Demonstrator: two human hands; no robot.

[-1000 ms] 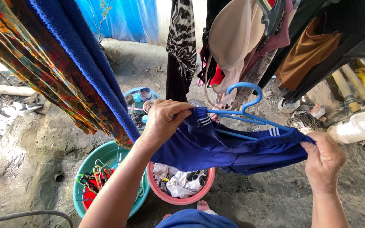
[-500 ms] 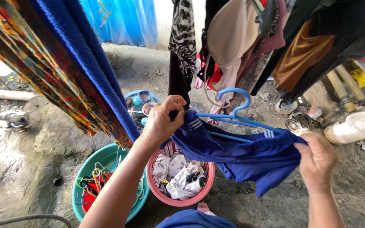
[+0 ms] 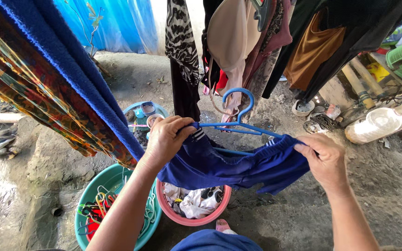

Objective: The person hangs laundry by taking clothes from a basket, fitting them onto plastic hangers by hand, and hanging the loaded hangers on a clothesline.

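Stretching blue shorts [image 3: 238,167] over a blue hanger [image 3: 238,122], left hand [image 3: 166,139] and right hand [image 3: 324,160] each pinch the waistband; hanging remains, more laundry fills the pink basin [image 3: 170,213].

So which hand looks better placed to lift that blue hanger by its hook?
Probably the left hand: it grips the shorts right beside the blue hanger, nearer its hook. The right hand holds the far waistband end.
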